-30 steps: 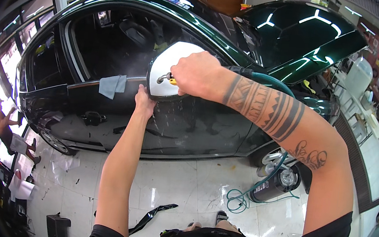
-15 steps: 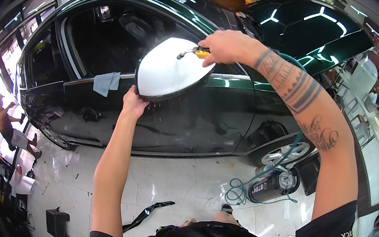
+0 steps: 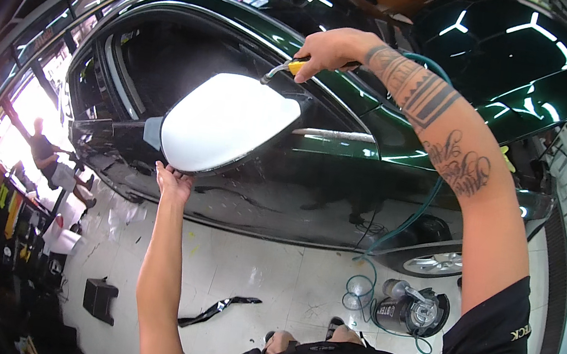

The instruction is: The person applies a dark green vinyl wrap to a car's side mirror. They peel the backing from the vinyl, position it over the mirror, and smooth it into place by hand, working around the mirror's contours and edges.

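Observation:
A white, rounded piece with a dark rim (image 3: 226, 127), shaped like a car side-mirror part, is held up before the side window of a dark green car (image 3: 273, 204). My left hand (image 3: 174, 182) grips its lower edge from below, fingers curled up against it. My right hand (image 3: 323, 54) is closed on a spray gun (image 3: 295, 67) with a yellow handle and bent metal nozzle, just above the piece's upper right, pointing down toward it. A green hose (image 3: 422, 201) runs from behind my right arm to the floor. Mist hangs near the window.
A black canister (image 3: 404, 318) with coiled hose stands on the tiled floor (image 3: 229, 276), near a black strip (image 3: 210, 313) and a black plastic piece (image 3: 99, 296). Another person (image 3: 45, 155) is by the bright glass doors at left. The open hood (image 3: 496, 61) rises at upper right.
The white piece has moved left and down and shows more of its white face. My right hand has risen with the spray gun, now above the piece instead of across it.

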A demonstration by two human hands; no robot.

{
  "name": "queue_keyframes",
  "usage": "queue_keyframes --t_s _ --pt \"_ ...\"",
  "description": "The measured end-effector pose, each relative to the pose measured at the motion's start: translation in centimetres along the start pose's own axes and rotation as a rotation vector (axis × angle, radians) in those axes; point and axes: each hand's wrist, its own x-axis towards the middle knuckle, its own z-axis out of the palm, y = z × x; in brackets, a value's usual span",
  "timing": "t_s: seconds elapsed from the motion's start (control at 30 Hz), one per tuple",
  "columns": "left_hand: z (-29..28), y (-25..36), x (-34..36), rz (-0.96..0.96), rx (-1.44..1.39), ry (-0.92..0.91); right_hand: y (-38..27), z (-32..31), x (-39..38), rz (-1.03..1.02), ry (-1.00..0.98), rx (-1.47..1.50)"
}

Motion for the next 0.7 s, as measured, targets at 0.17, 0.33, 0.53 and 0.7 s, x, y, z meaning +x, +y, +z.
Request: queue_keyframes --t_s 0.17,0.33,0.53,0.7 --pt "-2.7 0.8 0.7 0.035 0.068 0.045 2.8 0.9 -1.9 0.001 -0.13 -0.022" --pt "-0.7 0.3 0.4 0.046 0.029 -0.012 4.4 1.8 -3.5 -0.012 -0.073 -0.117" --pt "2.0 0.2 -0.9 0.048 -0.044 -0.137 -1.2 2.3 -4.6 -0.144 0.005 -0.155" --pt "1.2 1.5 -2.2 -0.043 -0.048 -0.23 -9.8 2.2 -5.2 -0.184 0.025 -0.192"
